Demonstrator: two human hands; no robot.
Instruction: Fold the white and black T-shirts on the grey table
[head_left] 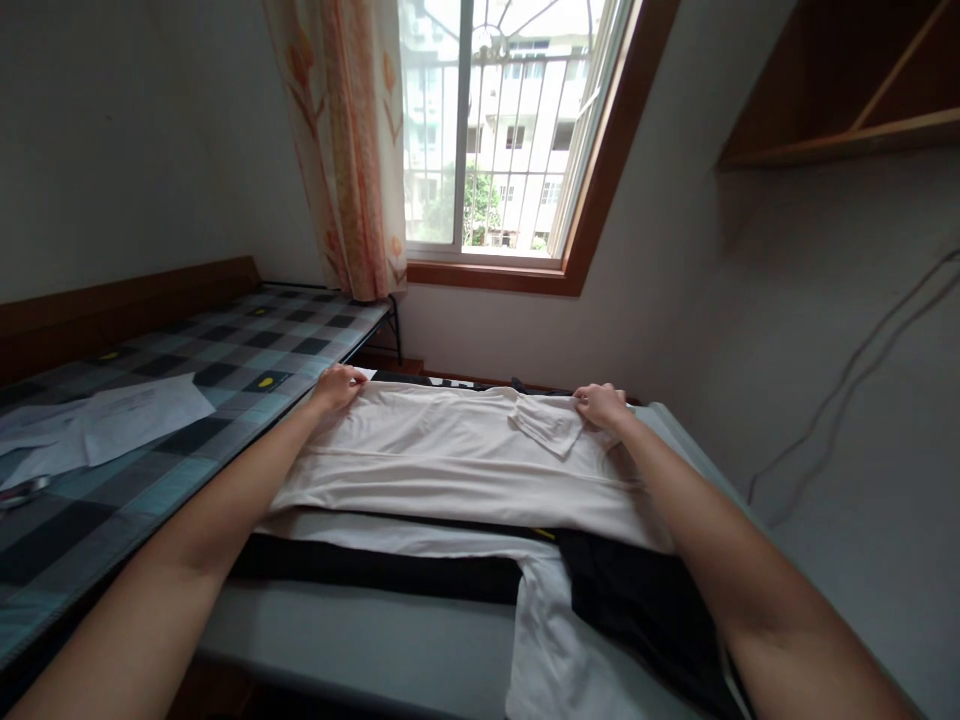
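Note:
A cream-white shirt (450, 480) lies stretched sideways across the grey-topped table, its sleeve (551, 424) folded back over the body near the far right. At its far left corner my left hand (341, 386) is closed, with thumb and fingertips pinching the cloth. My right hand (602, 404) pinches the far edge on the right, just beyond the folded sleeve. Under the shirt, a second white garment (551, 625) shows, one sleeve hanging toward me. Black clothing (637, 580) lies beneath both, partly covered.
To the left stands a bed with a checked mattress (247, 370), with loose white papers (112, 425) on it. A flowered curtain (352, 150) hangs beside a barred window (510, 130). The wall and a cable (825, 410) are at the right, below a wooden shelf (847, 140).

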